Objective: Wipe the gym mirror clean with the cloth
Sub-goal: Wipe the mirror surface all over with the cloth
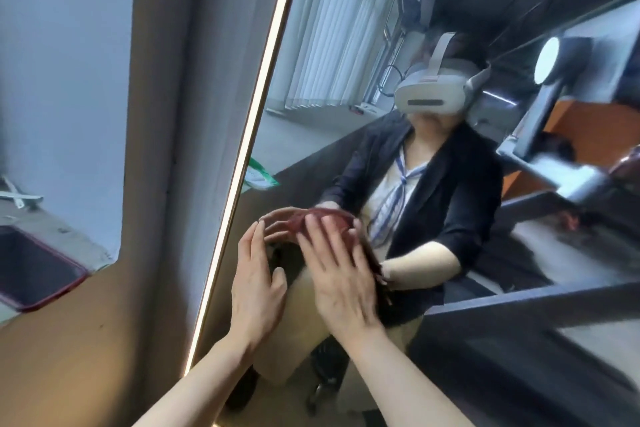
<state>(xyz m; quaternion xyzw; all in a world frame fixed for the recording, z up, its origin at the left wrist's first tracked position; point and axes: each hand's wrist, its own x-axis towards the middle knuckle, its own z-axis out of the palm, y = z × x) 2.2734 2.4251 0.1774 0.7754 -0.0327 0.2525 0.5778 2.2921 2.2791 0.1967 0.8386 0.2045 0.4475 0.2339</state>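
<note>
A large mirror [339,45] with a lit strip along its left edge fills the right of the view, tilted. My right hand [337,274] lies flat with straight fingers on a dark red cloth [346,222], pressing it against the glass. The cloth is mostly hidden under that hand, and only its top and right edges show. My left hand [254,284] rests open on the glass just left of the cloth, fingers straight and pointing up. The mirror reflects me, a person wearing a headset, with both arms reaching forward.
A brown wall or frame panel [162,114] runs left of the mirror's lit strip [249,135]. Further left, a phone in a red case [31,270] lies on a ledge. The reflection shows window blinds, a desk edge and a round lamp.
</note>
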